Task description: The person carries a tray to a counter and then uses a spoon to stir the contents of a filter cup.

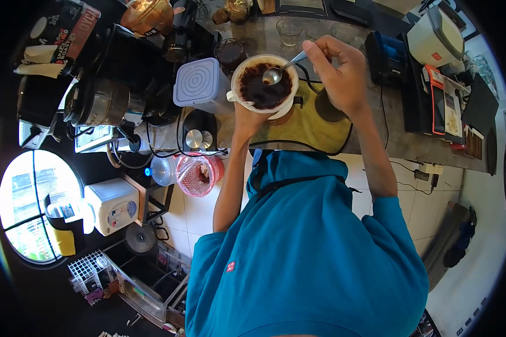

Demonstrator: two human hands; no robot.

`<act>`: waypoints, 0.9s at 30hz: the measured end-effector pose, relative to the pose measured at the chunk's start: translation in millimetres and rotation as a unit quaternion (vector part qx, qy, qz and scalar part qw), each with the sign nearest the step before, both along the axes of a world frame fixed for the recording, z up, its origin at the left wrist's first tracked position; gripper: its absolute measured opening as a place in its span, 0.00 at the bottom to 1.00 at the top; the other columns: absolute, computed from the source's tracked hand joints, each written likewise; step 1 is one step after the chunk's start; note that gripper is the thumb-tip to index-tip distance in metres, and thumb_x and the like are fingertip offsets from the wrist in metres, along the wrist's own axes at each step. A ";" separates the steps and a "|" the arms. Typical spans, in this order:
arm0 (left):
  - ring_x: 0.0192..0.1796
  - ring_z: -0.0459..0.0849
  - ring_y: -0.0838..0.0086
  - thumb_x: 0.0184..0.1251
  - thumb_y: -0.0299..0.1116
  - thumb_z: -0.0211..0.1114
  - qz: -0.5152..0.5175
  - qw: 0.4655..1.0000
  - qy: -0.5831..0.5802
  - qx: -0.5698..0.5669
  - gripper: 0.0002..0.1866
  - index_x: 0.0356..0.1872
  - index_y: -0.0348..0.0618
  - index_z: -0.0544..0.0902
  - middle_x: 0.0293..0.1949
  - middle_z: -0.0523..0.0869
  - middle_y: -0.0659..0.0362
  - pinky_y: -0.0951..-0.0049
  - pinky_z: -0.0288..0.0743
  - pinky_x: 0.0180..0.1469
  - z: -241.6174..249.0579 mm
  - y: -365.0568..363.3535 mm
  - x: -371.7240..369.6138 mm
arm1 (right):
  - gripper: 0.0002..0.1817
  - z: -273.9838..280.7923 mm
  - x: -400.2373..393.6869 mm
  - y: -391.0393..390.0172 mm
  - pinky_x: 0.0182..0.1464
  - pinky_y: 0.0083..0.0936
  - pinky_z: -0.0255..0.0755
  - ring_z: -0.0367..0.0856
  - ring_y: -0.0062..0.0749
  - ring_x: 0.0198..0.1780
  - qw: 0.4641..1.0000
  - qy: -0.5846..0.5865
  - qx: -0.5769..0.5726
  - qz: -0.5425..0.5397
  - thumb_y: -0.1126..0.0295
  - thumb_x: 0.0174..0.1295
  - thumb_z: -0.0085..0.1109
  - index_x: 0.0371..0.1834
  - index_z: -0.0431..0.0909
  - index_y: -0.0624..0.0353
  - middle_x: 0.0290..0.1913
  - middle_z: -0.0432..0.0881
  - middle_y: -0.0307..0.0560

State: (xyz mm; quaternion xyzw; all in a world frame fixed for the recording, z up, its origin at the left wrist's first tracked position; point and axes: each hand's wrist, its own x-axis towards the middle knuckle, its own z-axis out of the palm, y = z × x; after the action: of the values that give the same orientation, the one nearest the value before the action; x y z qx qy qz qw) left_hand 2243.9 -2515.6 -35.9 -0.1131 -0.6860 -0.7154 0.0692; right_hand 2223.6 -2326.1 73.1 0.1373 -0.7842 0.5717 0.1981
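A white coffee dripper (pixel 229 96) holds dark, wet coffee grounds (pixel 258 92), with some grounds clinging to its upper wall. My left hand (pixel 249 117) grips it from its near left side, and the fingers are mostly hidden beneath it. Between the thumb and fingers of my right hand (pixel 338 70) is the handle of a metal spoon (pixel 272 76). The spoon's bowl is over the grounds, with a little brown liquid in it. Below the dripper lies a yellow-green cloth mat (pixel 320 132), and a dark round object (pixel 329 106) sits on it under my right wrist.
Left of the dripper stands a lidded plastic container (pixel 198 83), with a glass of dark liquid (pixel 229 53) behind it. A clear glass (pixel 289 32) stands at the back. A small scale-like device with two knobs (pixel 199 138) is near the counter edge, above a pink basket (pixel 199 175).
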 end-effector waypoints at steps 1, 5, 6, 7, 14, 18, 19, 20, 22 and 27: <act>0.56 0.82 0.68 0.41 0.23 0.80 -0.001 1.000 0.005 0.004 0.39 0.59 0.36 0.71 0.56 0.80 0.52 0.66 0.77 0.60 5.2 -0.5 -0.3 | 0.14 3.2 0.1 0.0 0.24 0.18 0.58 0.62 0.14 0.21 1.000 0.001 -0.006 0.002 0.65 0.64 0.62 0.27 0.79 0.64 0.17 0.69 0.34; 0.55 0.81 0.71 0.42 0.23 0.80 -0.004 1.000 0.011 -0.005 0.39 0.60 0.35 0.72 0.54 0.81 0.54 0.69 0.76 0.60 18.6 -3.1 -1.5 | 0.13 21.2 -1.8 3.0 0.24 0.18 0.58 0.63 0.14 0.21 1.000 0.023 0.000 0.021 0.64 0.65 0.62 0.27 0.80 0.62 0.17 0.69 0.32; 0.55 0.81 0.71 0.42 0.23 0.80 -0.003 1.000 0.011 -0.006 0.39 0.60 0.35 0.72 0.54 0.81 0.54 0.69 0.76 0.60 18.6 -4.7 -1.8 | 0.13 27.4 -2.2 2.4 0.25 0.16 0.57 0.64 0.11 0.22 0.999 0.027 0.000 0.020 0.64 0.66 0.61 0.27 0.80 0.61 0.17 0.70 0.31; 0.55 0.81 0.71 0.42 0.23 0.80 0.002 1.000 0.014 -0.005 0.39 0.60 0.35 0.72 0.54 0.81 0.55 0.69 0.76 0.59 18.8 -5.6 -2.2 | 0.13 32.9 -3.0 2.5 0.25 0.14 0.56 0.65 0.09 0.22 0.999 0.031 0.001 0.019 0.65 0.67 0.61 0.26 0.80 0.61 0.17 0.71 0.30; 0.50 0.84 0.69 0.39 0.25 0.81 -0.009 1.000 0.001 -0.007 0.38 0.57 0.34 0.73 0.50 0.83 0.53 0.69 0.80 0.53 54.2 -12.3 -0.5 | 0.15 70.3 -1.0 -0.9 0.20 0.17 0.56 0.63 0.13 0.18 0.993 0.108 -0.021 0.048 0.70 0.68 0.57 0.22 0.74 0.64 0.16 0.70 0.34; 0.47 0.85 0.70 0.42 0.28 0.81 0.011 0.995 0.023 -0.098 0.32 0.50 0.30 0.77 0.47 0.85 0.52 0.69 0.81 0.49 70.8 -15.4 1.7 | 0.14 75.4 -6.8 -1.6 0.20 0.17 0.53 0.60 0.12 0.18 0.983 0.170 -0.030 0.059 0.72 0.67 0.58 0.22 0.75 0.66 0.15 0.69 0.33; 0.46 0.86 0.70 0.42 0.28 0.81 0.013 0.995 0.031 -0.098 0.30 0.49 0.31 0.78 0.46 0.85 0.52 0.70 0.81 0.49 71.9 -15.5 1.8 | 0.14 77.8 -6.6 -2.6 0.20 0.17 0.52 0.60 0.12 0.19 0.982 0.179 -0.025 0.056 0.72 0.66 0.58 0.22 0.75 0.66 0.16 0.69 0.33; 0.45 0.86 0.70 0.42 0.29 0.81 0.015 0.994 0.039 -0.098 0.29 0.48 0.31 0.79 0.45 0.86 0.52 0.70 0.81 0.48 72.9 -15.3 1.8 | 0.14 79.8 -6.4 -3.6 0.20 0.17 0.52 0.60 0.12 0.19 0.982 0.180 -0.025 0.055 0.72 0.66 0.58 0.22 0.75 0.66 0.16 0.69 0.33; 0.45 0.86 0.70 0.43 0.29 0.81 0.017 0.994 0.041 -0.100 0.29 0.48 0.31 0.79 0.45 0.86 0.52 0.70 0.81 0.48 74.4 -15.0 2.2 | 0.14 83.0 -5.8 -5.5 0.20 0.17 0.52 0.59 0.11 0.19 0.978 0.191 -0.037 0.073 0.72 0.66 0.59 0.22 0.75 0.66 0.16 0.69 0.33; 0.44 0.86 0.70 0.43 0.30 0.81 0.014 0.995 0.033 -0.091 0.28 0.47 0.30 0.80 0.45 0.86 0.52 0.70 0.81 0.48 75.4 -13.6 3.6 | 0.14 86.5 -3.7 -6.1 0.20 0.16 0.52 0.60 0.11 0.19 0.979 0.182 -0.042 0.085 0.72 0.66 0.59 0.22 0.76 0.66 0.16 0.69 0.33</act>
State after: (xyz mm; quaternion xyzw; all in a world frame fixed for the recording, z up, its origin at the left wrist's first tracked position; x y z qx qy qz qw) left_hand 2247.5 -2529.2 39.5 -0.1325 -0.7470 -0.6451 0.0910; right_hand 2219.9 -2332.3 159.6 0.2972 -0.6955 0.5844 0.2939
